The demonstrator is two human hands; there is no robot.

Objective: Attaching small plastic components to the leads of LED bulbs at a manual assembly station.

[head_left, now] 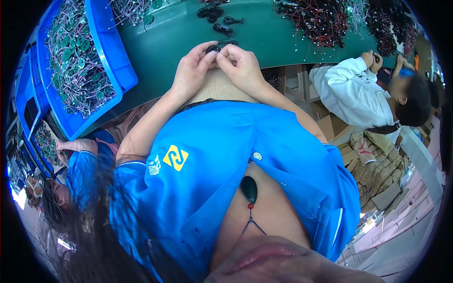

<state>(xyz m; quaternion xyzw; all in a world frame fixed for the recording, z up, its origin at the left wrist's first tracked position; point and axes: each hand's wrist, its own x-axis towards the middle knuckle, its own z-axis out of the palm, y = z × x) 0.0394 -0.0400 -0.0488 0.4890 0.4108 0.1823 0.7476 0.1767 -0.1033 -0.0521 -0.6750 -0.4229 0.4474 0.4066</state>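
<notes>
Both hands meet at the near edge of the green table (165, 37). My left hand (192, 66) is closed around a small round black plastic part (213, 48), which shows between thumb and forefinger. My right hand (241, 65) is pinched right beside it, fingertips touching the part. A tiny pale bit shows at those fingertips, too small to make out. Just beyond the hands lie a dark looped piece (230, 43) and a black plastic part (222, 30). Several more black parts (210, 12) are farther back.
On the left, a blue bin (115, 56) holds many green round boards with thin wires. Red and black wired pieces (316, 21) are heaped at the far right. A person in a white sleeve (349, 78) works at right; another in blue (85, 165) sits at left.
</notes>
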